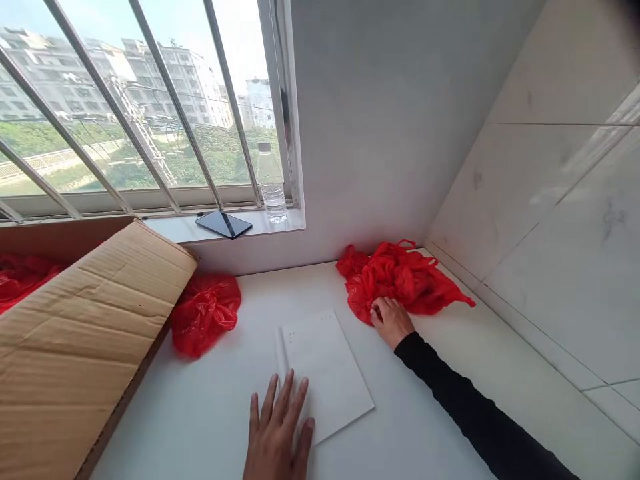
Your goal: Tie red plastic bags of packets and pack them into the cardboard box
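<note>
My left hand [280,430] is open, its fingers spread at the lower left edge of a white sheet or pad of paper [327,373] with a few small dark marks near the top. My right hand [393,322], in a black sleeve, reaches to a heap of crumpled red plastic bags [400,277] by the wall. Its fingers are curled and closed on the near edge of a bag; the fingertips are partly hidden. Left of the paper lies a knotted red plastic bag [207,313], apart from both hands.
A cardboard box [95,333] with more red plastic [25,277] inside stands on the left of the white surface [420,427]. On the sill of the barred window are a dark phone [224,225] and a clear water bottle [273,187]. A tiled wall [565,233] bounds the right.
</note>
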### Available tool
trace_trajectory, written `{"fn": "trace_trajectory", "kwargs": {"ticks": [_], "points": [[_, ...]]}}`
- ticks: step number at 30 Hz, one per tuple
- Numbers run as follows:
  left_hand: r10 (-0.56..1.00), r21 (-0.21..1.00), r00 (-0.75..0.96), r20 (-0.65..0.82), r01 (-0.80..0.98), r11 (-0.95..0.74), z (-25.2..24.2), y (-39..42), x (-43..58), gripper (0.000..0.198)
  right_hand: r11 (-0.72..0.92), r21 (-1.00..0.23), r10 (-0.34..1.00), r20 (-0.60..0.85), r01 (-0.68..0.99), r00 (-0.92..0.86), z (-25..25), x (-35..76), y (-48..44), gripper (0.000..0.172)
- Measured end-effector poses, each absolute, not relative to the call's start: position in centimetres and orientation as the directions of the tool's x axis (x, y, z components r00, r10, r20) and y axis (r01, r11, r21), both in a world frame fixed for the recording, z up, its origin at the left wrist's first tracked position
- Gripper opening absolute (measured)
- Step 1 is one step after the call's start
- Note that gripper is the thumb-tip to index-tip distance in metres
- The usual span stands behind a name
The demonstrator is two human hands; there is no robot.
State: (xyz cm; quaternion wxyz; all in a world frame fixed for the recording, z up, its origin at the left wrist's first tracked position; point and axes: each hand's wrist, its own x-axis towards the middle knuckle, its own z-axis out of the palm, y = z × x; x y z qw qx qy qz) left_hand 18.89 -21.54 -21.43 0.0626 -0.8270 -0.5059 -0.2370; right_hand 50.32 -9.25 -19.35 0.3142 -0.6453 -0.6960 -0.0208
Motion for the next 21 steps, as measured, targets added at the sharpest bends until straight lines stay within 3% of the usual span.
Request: {"fn": "trace_trajectory", "kwargs": {"ticks": [2,4,8,13,16,18,21], "points": [[0.821,0.230,0.310,0.479,0.858,-0.459,-20.5,-21.5,19.3,0.056,0.206,-0.413,0.890,0.457,0.887,0.006,-18.6,49.6,-10.1,0.014],[0.857,0.398,0.205,0.473,0.818,-0.415,-19.1,-21.5,19.9,0.046,0.237,-0.460,0.891,0.455,0.855,-0.003,-17.5,49.1,-11.9,0.013],[0.919,0.666,0.126,0.374,0.652,-0.361,-15.9,-22.2,22.4,0.034,0.279,-0.554,0.902,0.431,0.784,-0.017,-15.1,47.6,-17.3,0.009],[0.925,0.752,0.205,0.320,0.539,-0.380,-15.0,-23.0,25.9,0.042,0.357,-0.726,0.933,0.312,0.588,-0.181,-13.4,45.2,-23.6,0.009],[0.935,0.815,0.183,0.303,0.459,-0.354,-15.7,-23.9,26.7,0.023,0.350,-0.786,0.933,0.245,0.510,-0.264,-13.1,45.0,-25.6,0.011],[0.954,0.861,0.156,0.256,0.412,-0.298,-16.0,-24.8,26.5,0.010,0.338,-0.788,0.939,0.246,0.515,-0.239,-13.0,45.4,-26.1,0.013],[0.967,0.891,0.155,0.200,0.383,-0.246,-16.1,-26.2,26.0,0.006,0.396,-0.715,0.918,0.326,0.577,-0.225,-13.0,45.3,-26.2,0.009]]}}
